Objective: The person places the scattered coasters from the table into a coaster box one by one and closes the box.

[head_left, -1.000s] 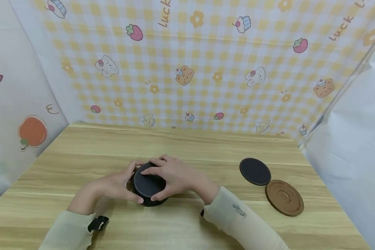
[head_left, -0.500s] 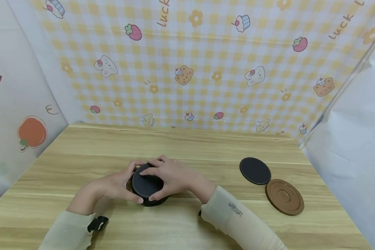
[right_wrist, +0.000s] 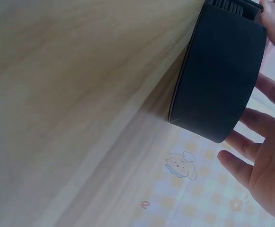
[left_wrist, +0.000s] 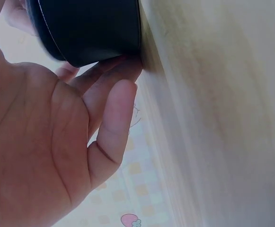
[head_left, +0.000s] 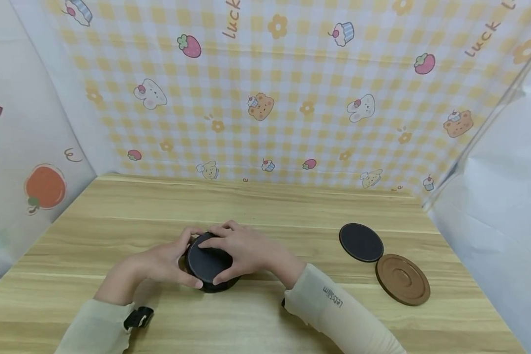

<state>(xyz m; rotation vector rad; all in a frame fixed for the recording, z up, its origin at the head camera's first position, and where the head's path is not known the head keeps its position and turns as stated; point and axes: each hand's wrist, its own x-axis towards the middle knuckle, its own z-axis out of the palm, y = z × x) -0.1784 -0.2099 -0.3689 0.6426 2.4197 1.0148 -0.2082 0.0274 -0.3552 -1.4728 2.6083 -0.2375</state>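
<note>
A round black coaster holder (right_wrist: 217,71) stands on the table, with a stack of thin edges (right_wrist: 229,5) showing through the slot in its side. On its top lies a black coaster (head_left: 205,263) with a stitched rim. My left hand (head_left: 168,263) grips the holder from the left, thumb in front and fingers curving behind. From the right, my right hand (head_left: 250,250) holds the coaster at its rim, thumb at the near edge, other fingers at the far edge and the index finger lying across the top. The right hand hides part of the coaster.
To the right, another black coaster (head_left: 361,242) lies flat on the wooden table (head_left: 292,206). Touching or nearly touching it is a brown round coaster (head_left: 402,279) with a raised ring. A checked yellow backdrop (head_left: 283,64) rises behind the table.
Over the last second my right hand and forearm have shifted very slightly left. The left hand, the holder and the two coasters on the right stay in place.
</note>
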